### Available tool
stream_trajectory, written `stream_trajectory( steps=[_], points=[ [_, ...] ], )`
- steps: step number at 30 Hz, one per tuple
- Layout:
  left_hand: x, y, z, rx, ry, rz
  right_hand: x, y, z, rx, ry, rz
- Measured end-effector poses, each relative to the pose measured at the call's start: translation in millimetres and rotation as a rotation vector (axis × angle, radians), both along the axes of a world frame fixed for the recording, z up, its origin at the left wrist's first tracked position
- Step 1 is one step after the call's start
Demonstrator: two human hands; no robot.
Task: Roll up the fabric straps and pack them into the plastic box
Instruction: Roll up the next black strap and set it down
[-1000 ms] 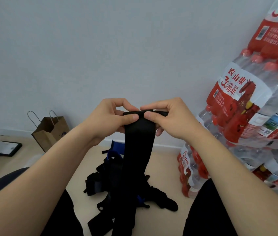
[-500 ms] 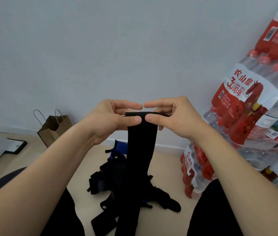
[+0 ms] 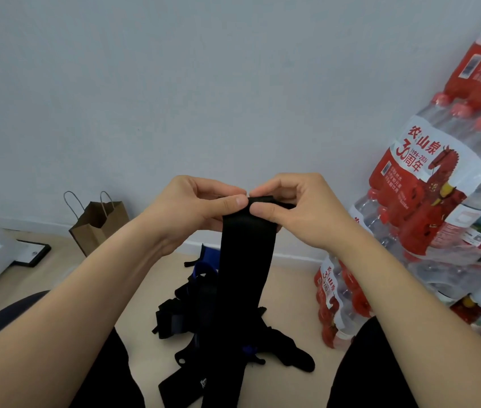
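A wide black fabric strap (image 3: 243,260) hangs straight down in front of me, its top end folded over between my hands. My left hand (image 3: 192,210) pinches the top left corner with thumb and curled fingers. My right hand (image 3: 298,210) pinches the top right edge, thumb on the front and fingers curled behind. Below, on the floor between my knees, lies a pile of black and blue straps (image 3: 204,313). No plastic box is in view.
A brown paper bag (image 3: 98,222) stands against the wall at left, with a dark framed board (image 3: 31,253) beside it. Stacked packs of bottled water (image 3: 427,225) fill the right side. My dark-trousered knees frame the beige floor (image 3: 289,278).
Both hands' fingers have curled further over the strap's top end, folding it down; the index fingers that were stretched out half a second ago are now bent.
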State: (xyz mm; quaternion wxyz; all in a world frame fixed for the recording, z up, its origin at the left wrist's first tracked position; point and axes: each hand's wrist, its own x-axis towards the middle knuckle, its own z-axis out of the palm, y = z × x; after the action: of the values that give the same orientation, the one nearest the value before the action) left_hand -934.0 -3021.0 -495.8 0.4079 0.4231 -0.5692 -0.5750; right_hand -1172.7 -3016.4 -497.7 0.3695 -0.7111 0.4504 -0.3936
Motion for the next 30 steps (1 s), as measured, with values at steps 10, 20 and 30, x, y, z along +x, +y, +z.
stream_trajectory(
  steps=[10,20,30],
  points=[
    [-3.8,2.8,1.5,-0.118,-0.059,0.022,6.6,-0.4,2.7,0.214,-0.219,-0.024],
    [2.8,2.9,4.1,-0.013,0.000,-0.120,2.2,-0.2,0.2,0.062,-0.135,-0.007],
    [-1.8,4.2,0.6,-0.165,-0.097,-0.052,2.4,0.3,3.1,0.157,-0.025,-0.007]
  ],
)
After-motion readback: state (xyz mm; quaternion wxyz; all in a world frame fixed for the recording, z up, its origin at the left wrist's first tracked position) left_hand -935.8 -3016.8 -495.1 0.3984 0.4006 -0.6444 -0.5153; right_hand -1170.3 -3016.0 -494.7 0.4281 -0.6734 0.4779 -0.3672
